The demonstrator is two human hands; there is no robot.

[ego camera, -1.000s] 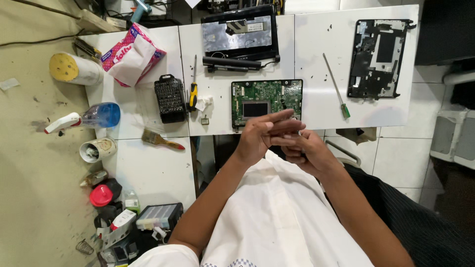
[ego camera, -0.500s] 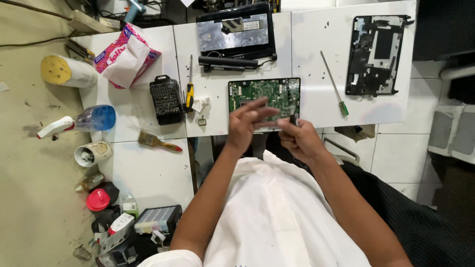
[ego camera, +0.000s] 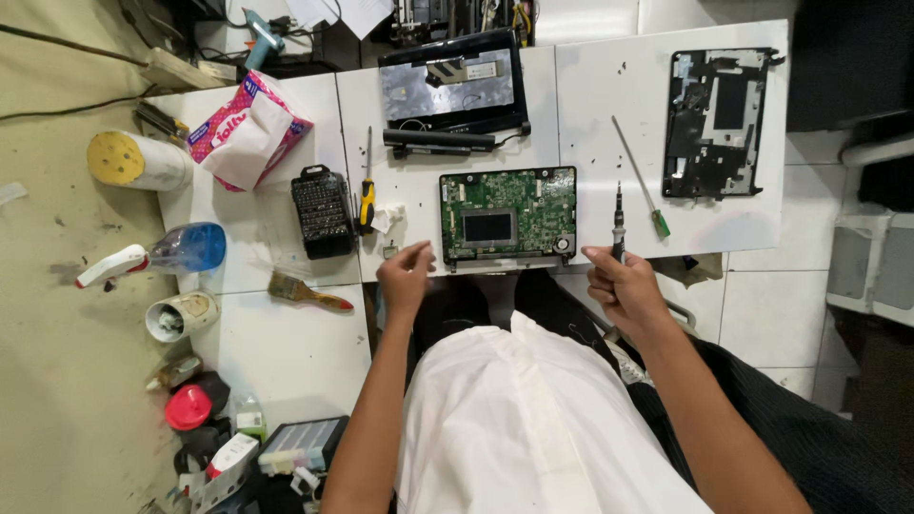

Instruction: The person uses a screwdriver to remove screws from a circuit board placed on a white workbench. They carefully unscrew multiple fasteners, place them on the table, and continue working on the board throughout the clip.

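Note:
A green circuit board (ego camera: 507,215) lies on the white table (ego camera: 590,114) right in front of me. My left hand (ego camera: 405,278) hovers at the table's near edge, left of the board, fingers pinched together; whether it holds something small I cannot tell. My right hand (ego camera: 624,286) is to the right of the board, closed around a thin black screwdriver (ego camera: 618,221) that points away from me.
A green-handled screwdriver (ego camera: 641,178), a black laptop base shell (ego camera: 716,122), a laptop lid (ego camera: 453,84), a yellow-handled screwdriver (ego camera: 367,190) and a black bit case (ego camera: 321,211) lie on the table. A paintbrush (ego camera: 303,290), spray bottle (ego camera: 152,255) and tissue pack (ego camera: 248,130) sit left.
My hands were together over my lap, then reached the board. Now they have parted: the left moved to the board's left, the right moved right with the black screwdriver.

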